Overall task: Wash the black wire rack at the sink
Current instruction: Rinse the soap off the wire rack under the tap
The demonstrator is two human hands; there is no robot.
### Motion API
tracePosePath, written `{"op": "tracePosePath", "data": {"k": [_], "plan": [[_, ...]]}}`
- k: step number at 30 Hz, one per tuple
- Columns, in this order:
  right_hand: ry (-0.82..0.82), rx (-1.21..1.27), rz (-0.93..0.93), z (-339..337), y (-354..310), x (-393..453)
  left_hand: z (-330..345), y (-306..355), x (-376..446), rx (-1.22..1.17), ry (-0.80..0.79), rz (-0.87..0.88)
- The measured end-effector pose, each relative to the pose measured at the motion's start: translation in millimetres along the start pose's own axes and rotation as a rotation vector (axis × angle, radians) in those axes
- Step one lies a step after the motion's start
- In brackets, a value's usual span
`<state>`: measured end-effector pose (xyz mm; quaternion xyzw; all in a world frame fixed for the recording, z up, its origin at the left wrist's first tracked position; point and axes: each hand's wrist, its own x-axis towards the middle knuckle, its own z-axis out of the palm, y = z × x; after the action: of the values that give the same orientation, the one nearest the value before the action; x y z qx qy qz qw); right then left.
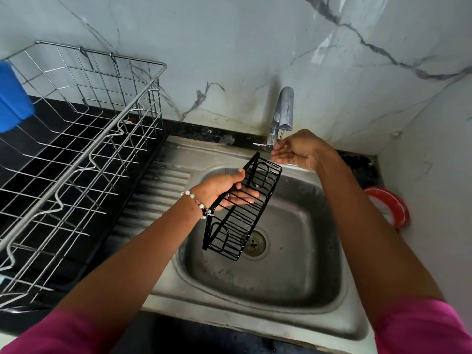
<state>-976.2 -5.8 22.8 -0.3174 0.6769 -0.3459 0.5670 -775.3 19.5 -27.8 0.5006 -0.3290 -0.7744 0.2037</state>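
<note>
My left hand grips the black wire rack by its long edge and holds it tilted over the steel sink. The rack's upper end points toward the chrome tap. My right hand is under the tap's spout with relaxed, slightly cupped fingers, holding nothing. A thin stream of water falls from the spout onto its fingers. The drain shows just behind the rack's lower end.
A large silver wire dish rack stands on the black counter to the left, with a blue container at its far end. A red-rimmed tub sits right of the sink. A marble-patterned wall rises behind.
</note>
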Motion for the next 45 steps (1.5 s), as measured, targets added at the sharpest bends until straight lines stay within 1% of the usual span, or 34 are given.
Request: {"op": "tracePosePath", "data": {"k": [3,6,9,11,13,14,15,17,19,20,22,25,27,29,31,33,35,37,40,41,42,43,44,45], "plan": [[-0.071,0.127,-0.017,0.1,0.4,-0.4,-4.5,-1.9,2.6,0.055,-0.006,0.006],[0.000,0.054,-0.020,0.2,4.1,1.5,-8.6,-0.8,4.9,0.055,-0.005,0.024],[0.031,0.027,-0.027,-2.8,11.9,5.9,-12.3,3.1,3.1,0.028,0.002,0.039],[0.103,-0.117,-0.047,-2.6,17.8,5.2,-15.0,4.2,0.5,0.001,0.002,0.051],[0.183,-0.358,-0.091,-2.6,26.3,4.3,-15.6,2.7,-1.4,-0.010,-0.011,0.056],[0.187,-0.437,-0.102,-1.4,30.9,3.0,-16.1,0.9,-1.2,-0.014,-0.013,0.060],[0.164,-0.449,-0.086,-0.5,35.9,2.4,-16.3,-1.3,-1.2,-0.008,-0.007,0.067],[0.070,-0.310,-0.016,2.1,44.0,-1.8,-16.8,-6.3,-0.7,0.019,0.010,0.086],[0.007,-0.213,-0.004,3.8,49.7,-2.0,-18.8,-13.6,1.6,0.028,0.022,0.101],[0.011,-0.217,-0.030,4.7,52.2,-1.0,-20.3,-18.0,3.1,0.035,0.012,0.099],[0.074,-0.265,-0.105,7.3,56.7,2.0,-23.0,-26.7,4.5,0.089,-0.018,0.084],[0.108,-0.333,-0.189,11.0,62.0,7.4,-23.1,-32.3,4.0,0.123,-0.004,0.035],[0.097,-0.469,-0.252,13.9,63.0,7.5,-20.9,-31.1,1.0,0.227,-0.018,-0.024],[0.105,-0.692,-0.359,16.5,64.3,4.4,-19.3,-29.7,1.2,0.397,-0.030,-0.064],[0.172,-0.858,-0.470,16.4,64.8,-0.8,-17.7,-25.9,4.9,0.456,-0.005,-0.028],[0.223,-0.932,-0.531,14.8,64.6,-7.5,-14.4,-18.4,10.5,0.431,0.069,0.075],[0.238,-0.974,-0.572,14.1,64.3,-12.1,-7.8,-7.5,16.1,0.405,0.137,0.175],[0.242,-1.004,-0.601,15.1,63.4,-15.8,3.5,3.5,20.6,0.378,0.175,0.238],[0.257,-1.090,-0.596,16.5,59.9,-21.7,15.8,10.2,25.2,0.431,0.224,0.310],[0.228,-1.093,-0.578,13.6,58.2,-23.4,17.3,10.1,26.2,0.429,0.222,0.328],[0.172,-1.045,-0.539,8.8,55.8,-26.1,18.3,9.5,27.0,0.411,0.215,0.343],[0.119,-0.930,-0.484,2.9,52.8,-28.3,18.7,8.5,27.9,0.386,0.205,0.355],[0.103,-0.795,-0.425,-3.1,49.6,-29.6,18.8,7.5,28.7,0.362,0.190,0.367],[0.135,-0.690,-0.391,-8.8,45.8,-29.5,19.2,6.6,29.3,0.347,0.175,0.379]]}}
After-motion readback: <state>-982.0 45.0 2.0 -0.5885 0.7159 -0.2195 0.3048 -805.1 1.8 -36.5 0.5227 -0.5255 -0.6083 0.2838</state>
